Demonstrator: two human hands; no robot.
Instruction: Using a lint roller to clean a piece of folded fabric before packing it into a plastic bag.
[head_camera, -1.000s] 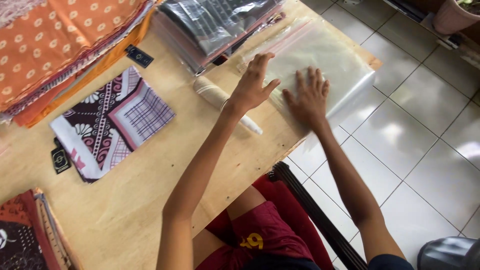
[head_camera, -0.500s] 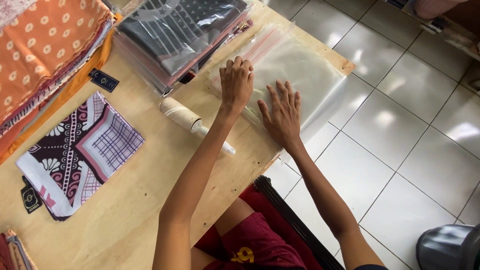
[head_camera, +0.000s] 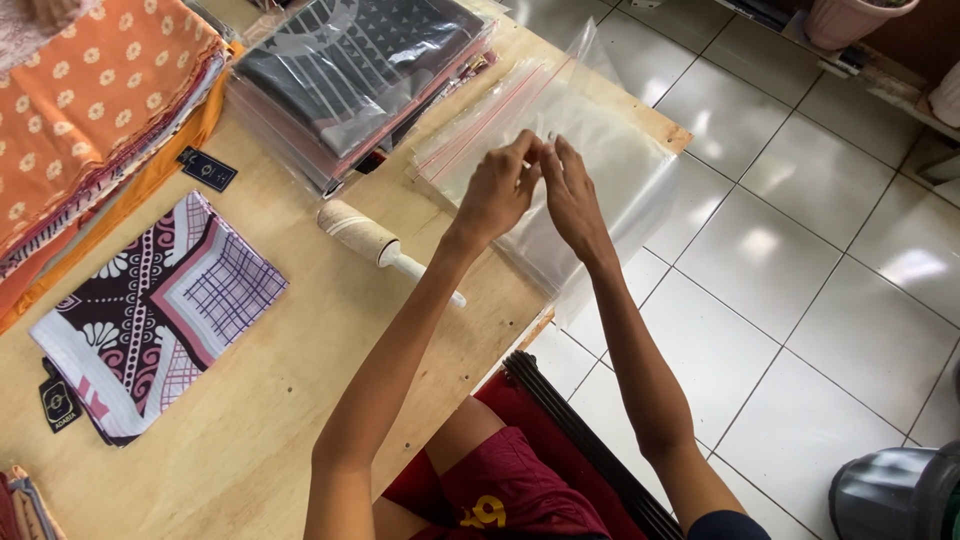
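Several clear plastic zip bags (head_camera: 590, 150), thin, glossy and flat with a red seal line along one edge, lie in a loose pile at the far right corner of the table (head_camera: 270, 400), their near edge hanging over the rim above the floor. Both hands meet over the pile: the left hand (head_camera: 497, 190) and the right hand (head_camera: 572, 195) bring their fingertips together and pinch the topmost sheet of film, lifting it slightly. Just left of the bags sits a stack of dark patterned cloths sealed in plastic sleeves (head_camera: 350, 70), shiny and rectangular. Near that stack, a lint roller (head_camera: 375, 243) with a pale cylindrical head and a white handle lies on the bare, light wooden tabletop. Further left rests a folded scarf (head_camera: 160, 315) in maroon, white and lilac, printed with a grid and scalloped motifs, with a small black tag (head_camera: 60, 402) beside its near corner. Another black tag (head_camera: 207, 169) lies beyond it. At the far left, a thick pile of orange fabric (head_camera: 90, 110) with pale flower dots slopes off the edge of view. Glossy white floor tiles (head_camera: 800, 300) fill the right.
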